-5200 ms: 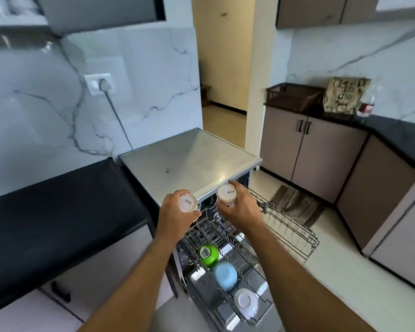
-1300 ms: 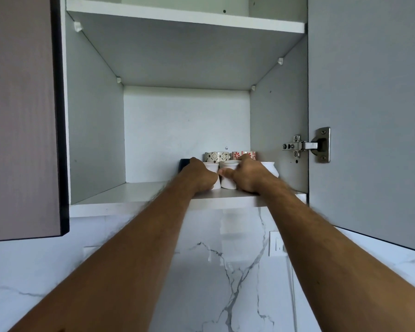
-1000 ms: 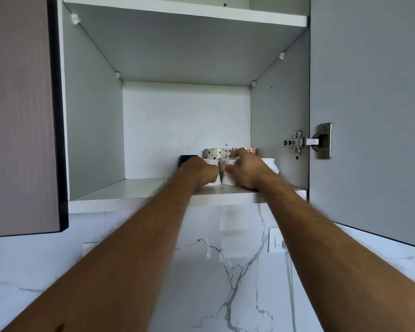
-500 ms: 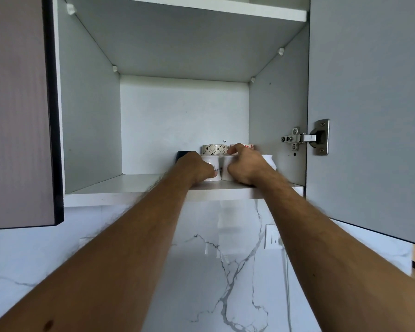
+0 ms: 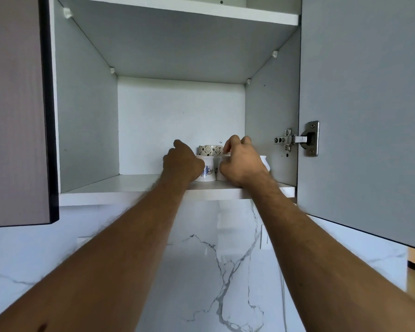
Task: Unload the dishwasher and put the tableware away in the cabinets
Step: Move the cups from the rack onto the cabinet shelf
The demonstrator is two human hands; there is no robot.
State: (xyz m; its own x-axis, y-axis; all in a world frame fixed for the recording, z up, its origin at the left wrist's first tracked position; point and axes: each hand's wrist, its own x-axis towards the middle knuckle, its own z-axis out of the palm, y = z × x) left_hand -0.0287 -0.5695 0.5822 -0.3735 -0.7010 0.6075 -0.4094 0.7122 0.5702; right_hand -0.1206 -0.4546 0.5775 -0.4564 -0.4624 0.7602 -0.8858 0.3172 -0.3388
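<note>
The cabinet (image 5: pixel 86 130) walls look like smooth matt grey laminate, the shelf (image 5: pixel 130 188) under the cups a matt white board, and the left door (image 5: pixel 15 111) shows a fine wood-grain finish with a dark edge. The hinge (image 5: pixel 297 140) on the right door (image 5: pixel 364 111) is bright polished metal. The white cup (image 5: pixel 206 172) with a blue flower print and the patterned cup (image 5: pixel 210 150) behind it look like glazed, glossy ceramic, and the wall (image 5: pixel 216 271) below is smooth, slightly shiny white marble with grey veins.
</note>
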